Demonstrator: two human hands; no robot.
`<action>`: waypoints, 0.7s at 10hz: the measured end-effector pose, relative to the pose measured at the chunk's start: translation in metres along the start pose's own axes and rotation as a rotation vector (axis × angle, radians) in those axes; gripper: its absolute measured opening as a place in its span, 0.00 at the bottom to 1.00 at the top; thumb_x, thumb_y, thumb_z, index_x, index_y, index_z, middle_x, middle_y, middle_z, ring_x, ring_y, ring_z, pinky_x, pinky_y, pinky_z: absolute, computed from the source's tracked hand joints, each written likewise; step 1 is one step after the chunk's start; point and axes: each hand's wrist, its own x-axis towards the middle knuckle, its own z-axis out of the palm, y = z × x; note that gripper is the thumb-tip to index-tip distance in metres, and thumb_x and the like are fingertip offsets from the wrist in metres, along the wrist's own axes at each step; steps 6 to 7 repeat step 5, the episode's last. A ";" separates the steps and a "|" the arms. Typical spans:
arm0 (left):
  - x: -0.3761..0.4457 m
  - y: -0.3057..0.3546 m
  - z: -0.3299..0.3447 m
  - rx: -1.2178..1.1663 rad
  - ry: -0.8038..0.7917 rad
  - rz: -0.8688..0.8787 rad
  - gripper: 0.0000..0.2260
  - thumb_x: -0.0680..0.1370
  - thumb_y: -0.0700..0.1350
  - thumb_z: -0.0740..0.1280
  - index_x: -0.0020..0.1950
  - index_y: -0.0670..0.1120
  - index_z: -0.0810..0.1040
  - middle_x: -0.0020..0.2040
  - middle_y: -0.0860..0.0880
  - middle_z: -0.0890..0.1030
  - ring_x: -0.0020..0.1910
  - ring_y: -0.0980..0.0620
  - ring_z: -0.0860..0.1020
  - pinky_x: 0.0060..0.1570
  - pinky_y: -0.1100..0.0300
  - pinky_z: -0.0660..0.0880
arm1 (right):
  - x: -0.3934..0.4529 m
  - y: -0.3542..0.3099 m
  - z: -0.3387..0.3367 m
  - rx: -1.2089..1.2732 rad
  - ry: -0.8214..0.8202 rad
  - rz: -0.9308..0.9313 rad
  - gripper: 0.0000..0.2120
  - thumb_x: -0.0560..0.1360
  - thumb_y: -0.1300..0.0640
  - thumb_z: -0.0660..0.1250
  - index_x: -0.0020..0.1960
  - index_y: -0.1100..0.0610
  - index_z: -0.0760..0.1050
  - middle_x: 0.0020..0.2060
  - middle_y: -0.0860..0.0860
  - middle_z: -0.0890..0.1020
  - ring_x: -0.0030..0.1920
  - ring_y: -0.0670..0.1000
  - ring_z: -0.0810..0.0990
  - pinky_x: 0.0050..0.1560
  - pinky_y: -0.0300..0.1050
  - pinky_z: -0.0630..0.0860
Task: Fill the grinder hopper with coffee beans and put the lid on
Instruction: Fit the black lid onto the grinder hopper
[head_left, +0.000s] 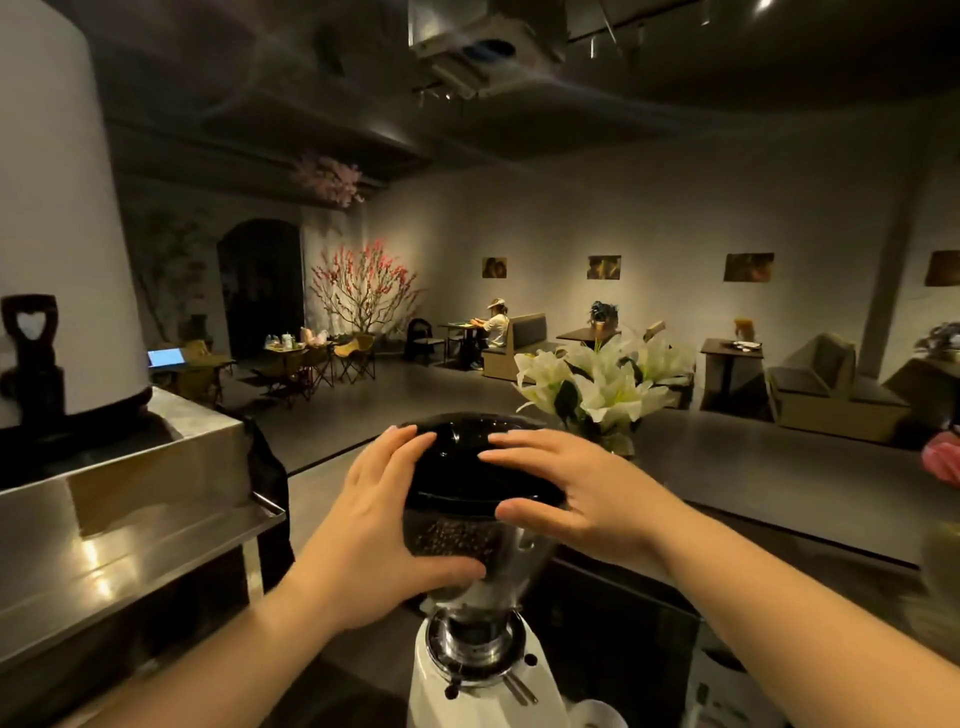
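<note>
A white grinder stands at the bottom centre with a clear cone-shaped hopper on top. Dark coffee beans show through the hopper wall. A black lid sits on the hopper's rim. My left hand lies against the left side, fingers over the lid's edge and thumb under the hopper wall. My right hand rests on the right side, fingers straight across the lid top and thumb along its front rim.
A steel espresso machine stands close at the left, with a large white urn on it. A vase of white lilies stands just behind the grinder on the dark counter. A white cup sits beside the grinder base.
</note>
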 end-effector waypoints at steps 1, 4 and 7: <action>0.000 -0.009 0.016 -0.019 0.070 -0.100 0.59 0.60 0.69 0.82 0.78 0.75 0.43 0.77 0.77 0.42 0.84 0.53 0.53 0.80 0.41 0.64 | 0.007 0.009 0.018 0.005 0.076 0.018 0.38 0.77 0.19 0.51 0.82 0.35 0.68 0.82 0.34 0.68 0.83 0.39 0.61 0.84 0.54 0.63; -0.003 -0.019 0.033 -0.113 0.138 -0.089 0.58 0.59 0.73 0.78 0.81 0.61 0.52 0.82 0.58 0.51 0.85 0.55 0.44 0.79 0.51 0.55 | 0.005 -0.023 0.047 -0.102 0.274 0.115 0.36 0.79 0.23 0.50 0.80 0.38 0.73 0.72 0.37 0.79 0.75 0.44 0.70 0.78 0.49 0.62; -0.005 -0.019 0.031 -0.102 0.117 -0.105 0.57 0.59 0.74 0.78 0.80 0.61 0.53 0.82 0.60 0.51 0.85 0.57 0.42 0.79 0.51 0.53 | 0.005 -0.023 0.044 -0.087 0.236 0.126 0.37 0.78 0.23 0.50 0.80 0.37 0.71 0.73 0.37 0.77 0.77 0.44 0.68 0.81 0.52 0.62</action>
